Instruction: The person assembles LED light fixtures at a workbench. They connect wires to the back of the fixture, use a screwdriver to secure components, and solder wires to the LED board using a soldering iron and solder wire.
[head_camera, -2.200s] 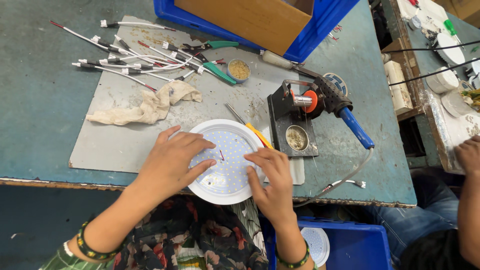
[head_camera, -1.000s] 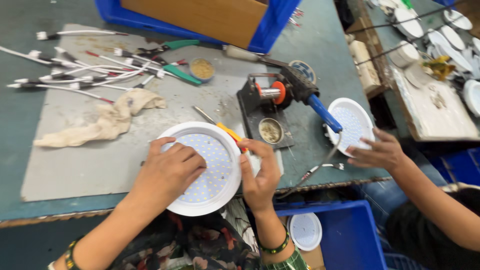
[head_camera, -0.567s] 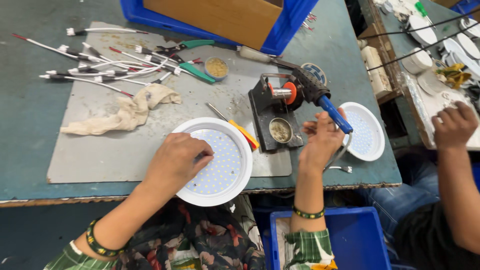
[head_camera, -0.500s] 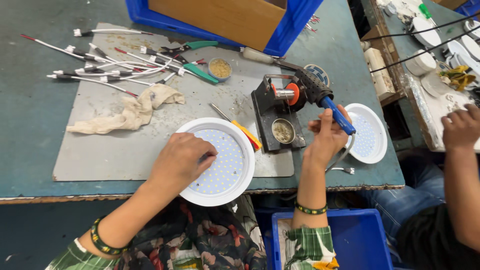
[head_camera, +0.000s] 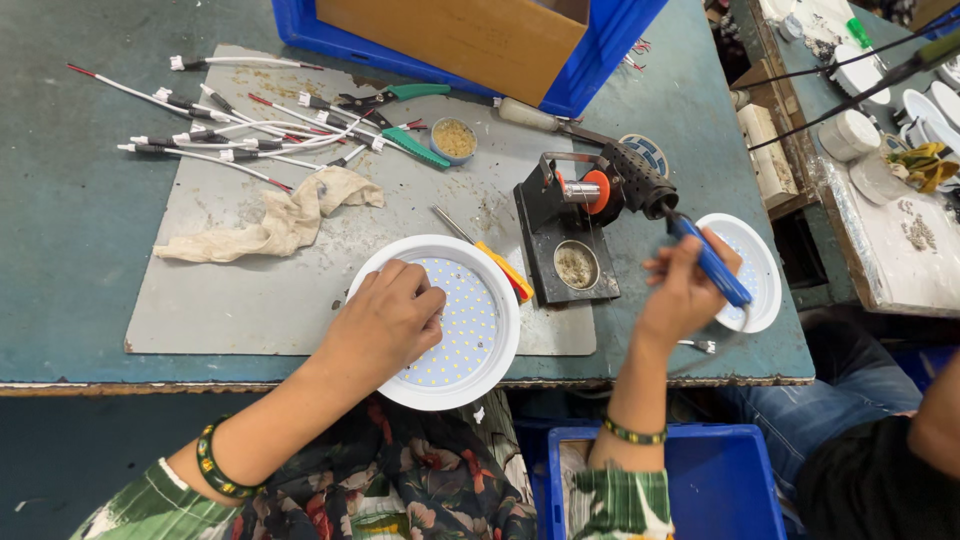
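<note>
My left hand (head_camera: 388, 318) rests on a round white light panel (head_camera: 468, 330) dotted with small yellow diodes, at the table's near edge. My right hand (head_camera: 682, 288) grips the blue handle of a soldering iron (head_camera: 712, 264), whose tip still sits in the black coil of the stand (head_camera: 572, 228). A second round white panel (head_camera: 758, 268) lies on the table just right of that hand. A yellow-handled tool (head_camera: 500, 266) lies between the first panel and the stand.
On the grey mat (head_camera: 250, 290) lie a crumpled rag (head_camera: 270, 218), several white wires (head_camera: 215, 135), green-handled pliers (head_camera: 395, 125) and a small tin (head_camera: 454, 138). A blue crate holding a cardboard box (head_camera: 470, 40) stands behind. Another person's arm (head_camera: 935, 425) is at right.
My right hand left the big panel, moved right and took the soldering iron's blue handle. Another person set a second white panel down at right and drew the hand back.
</note>
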